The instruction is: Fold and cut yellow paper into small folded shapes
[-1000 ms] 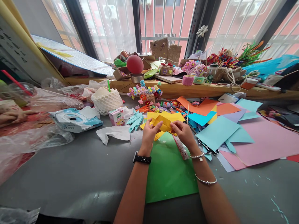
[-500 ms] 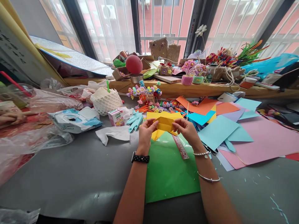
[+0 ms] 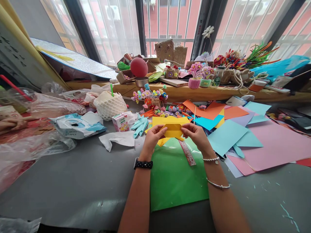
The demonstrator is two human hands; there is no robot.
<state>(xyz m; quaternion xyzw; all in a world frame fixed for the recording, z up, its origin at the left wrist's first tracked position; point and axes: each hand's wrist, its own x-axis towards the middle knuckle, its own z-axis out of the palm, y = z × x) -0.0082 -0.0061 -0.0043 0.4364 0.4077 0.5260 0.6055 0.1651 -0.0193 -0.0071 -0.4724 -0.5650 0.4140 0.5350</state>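
Note:
Between my two hands hangs a folded piece of yellow paper (image 3: 173,130), raised above the mat, with creases running across it. My left hand (image 3: 155,137), wearing a black watch, pinches its left end between thumb and fingers. At its right end my right hand (image 3: 196,136) grips in the same way; two bracelets circle that forearm. Beneath lies a green sheet (image 3: 178,181) on the grey table. A patterned ruler strip (image 3: 187,152) rests on the green sheet near my right wrist. More yellow paper (image 3: 159,120) lies behind the held piece, partly hidden by my hands.
Coloured paper, with a light-blue sheet (image 3: 228,136) and a pink sheet (image 3: 282,144), spreads to the right. At left are a wet-wipe pack (image 3: 77,124), a tissue (image 3: 118,138), a small box (image 3: 120,122) and a wrapped coconut (image 3: 110,105). Another person's hand (image 3: 12,123) rests at far left.
The yellow paper has tilted and sits slightly lower, looking flatter and narrower. My hands have shifted a little, the wrists slightly farther apart, both still holding its ends.

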